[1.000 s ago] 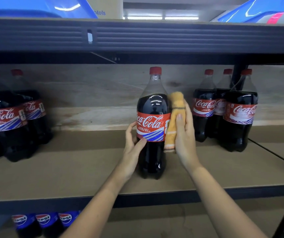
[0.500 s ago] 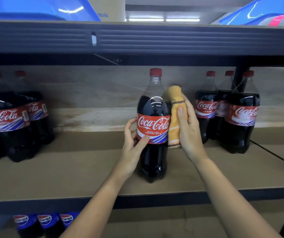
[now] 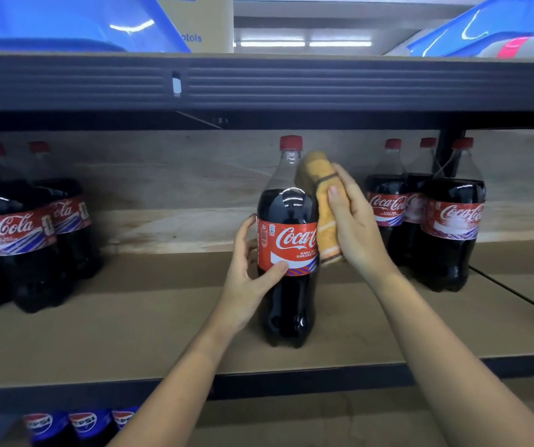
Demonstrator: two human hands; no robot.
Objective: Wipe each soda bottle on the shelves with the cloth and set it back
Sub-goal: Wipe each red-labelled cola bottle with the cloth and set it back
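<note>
I am standing the Coca-Cola bottle (image 3: 286, 240) upright on the brown shelf board (image 3: 136, 324), near its front edge and straight ahead of me, its long axis running vertical from the dark base to the red cap (image 3: 290, 142); my left hand (image 3: 252, 272) is gripping it at the label, thumb lying across the front and fingers curling round the far left side; my right hand (image 3: 354, 227) is holding the folded orange cloth (image 3: 323, 208) and pressing it flat against the bottle's right flank, from the shoulder down over the label, with the fingers lying fairly straight along the cloth and wrapping behind it; both hands are touching the bottle, so neither is nearer, and I am judging that the wipe is turning on the left hand steadying or rotating the bottle about that upright axis while the cloth is travelling up and down; the neck and cap are sitting above the cloth; a cluster of cola bottles (image 3: 427, 214) is standing well apart to the right and another group (image 3: 23, 233) to the left, leaving open board on either side for setting this one back; a dark metal beam (image 3: 291, 82) is hanging overhead with blue bins (image 3: 65, 24) on top, and Pepsi bottles (image 3: 78, 424) are showing on the shelf below.
</note>
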